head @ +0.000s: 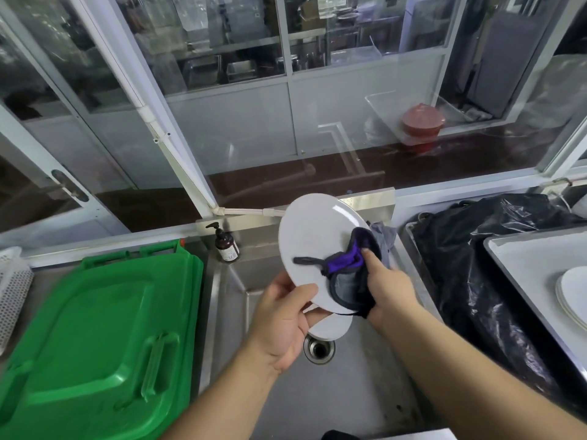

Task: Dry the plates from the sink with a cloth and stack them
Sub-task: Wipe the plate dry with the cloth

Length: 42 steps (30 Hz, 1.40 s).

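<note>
Two hands busy: your left hand pinches the plate rim, your right hand grips the cloth; hard wiping could slip it sinkward.

Commercial kitchen scullery, steel sink, green bin lid, glass partitions, steel shelving beyond

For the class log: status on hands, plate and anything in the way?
Left hand holds plate over sink. Right hand presses cloth on it. Another plate below. Stack right; nothing blocking.
</note>
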{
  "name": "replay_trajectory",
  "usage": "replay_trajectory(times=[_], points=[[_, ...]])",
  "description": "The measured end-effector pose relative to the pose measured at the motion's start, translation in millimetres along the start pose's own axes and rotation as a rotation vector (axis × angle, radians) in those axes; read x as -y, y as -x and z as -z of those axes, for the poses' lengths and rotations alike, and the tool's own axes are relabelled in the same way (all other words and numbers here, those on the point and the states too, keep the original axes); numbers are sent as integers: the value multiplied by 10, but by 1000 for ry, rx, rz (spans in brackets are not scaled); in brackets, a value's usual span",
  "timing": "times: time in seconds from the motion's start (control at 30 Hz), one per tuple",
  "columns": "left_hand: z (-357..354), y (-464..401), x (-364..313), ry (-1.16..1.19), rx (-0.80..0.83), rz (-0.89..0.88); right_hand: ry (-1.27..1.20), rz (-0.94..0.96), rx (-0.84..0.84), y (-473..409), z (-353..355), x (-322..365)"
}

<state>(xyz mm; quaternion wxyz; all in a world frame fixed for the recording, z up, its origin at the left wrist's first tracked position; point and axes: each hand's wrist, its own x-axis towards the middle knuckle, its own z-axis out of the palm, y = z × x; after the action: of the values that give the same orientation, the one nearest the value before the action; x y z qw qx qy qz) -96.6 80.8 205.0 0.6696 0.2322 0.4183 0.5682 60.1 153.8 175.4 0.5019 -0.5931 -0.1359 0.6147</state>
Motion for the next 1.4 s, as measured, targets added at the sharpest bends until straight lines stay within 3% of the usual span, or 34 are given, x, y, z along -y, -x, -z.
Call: replay_trajectory(times=[0.17, 0.43, 0.6, 0.97, 1.27, 1.4], points=[[7, 24, 111, -35, 60, -14, -29, -48, 23, 60, 54, -107], [199, -23, -359, -96, 64, 155, 305, 199, 188, -80, 204, 302], [179, -3, -420, -84, 119, 137, 325, 241, 191, -94, 154, 429], [-23, 67, 80, 43, 60, 8, -15, -68, 32, 61, 33, -83], [210, -2, -388, -31, 14, 162, 319, 165, 240, 22, 162, 357], [167, 3, -408, -10, 59, 126, 325, 200, 248, 8, 106, 488]])
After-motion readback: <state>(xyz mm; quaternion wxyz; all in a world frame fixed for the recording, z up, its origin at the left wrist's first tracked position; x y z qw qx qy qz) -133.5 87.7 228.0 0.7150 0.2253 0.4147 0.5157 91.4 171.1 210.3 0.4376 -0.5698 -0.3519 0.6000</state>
